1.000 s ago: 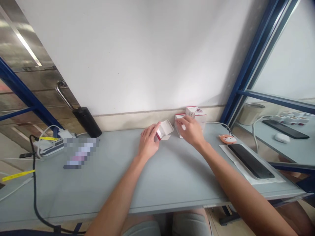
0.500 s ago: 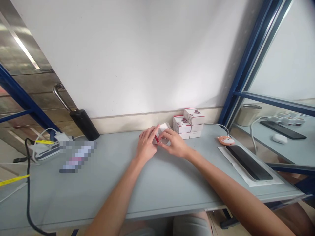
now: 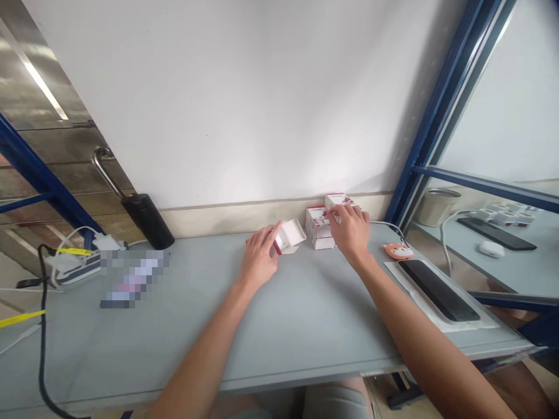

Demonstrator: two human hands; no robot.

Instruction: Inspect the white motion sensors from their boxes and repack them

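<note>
In the head view my left hand (image 3: 258,256) is wrapped round the side of a small white and red cardboard box (image 3: 293,233). The box is tilted, and its open end with a raised flap shows the white inside. My right hand (image 3: 351,230) is raised in front of a stack of similar white and red boxes (image 3: 318,224). Its fingers are curled together in a pinch; whatever may be between them is too small to make out. Part of the stack is hidden behind this hand.
On the right lie a dark phone-like slab (image 3: 439,290) on a white sheet and an orange and white animal-shaped item (image 3: 398,251). A black cylinder (image 3: 148,221) stands at the back left, near a power strip (image 3: 81,270) with cables. A glass partition borders the right.
My right hand has left the open box and moved right to the stack. My left hand keeps its hold on the box, whose open end is now uncovered.
</note>
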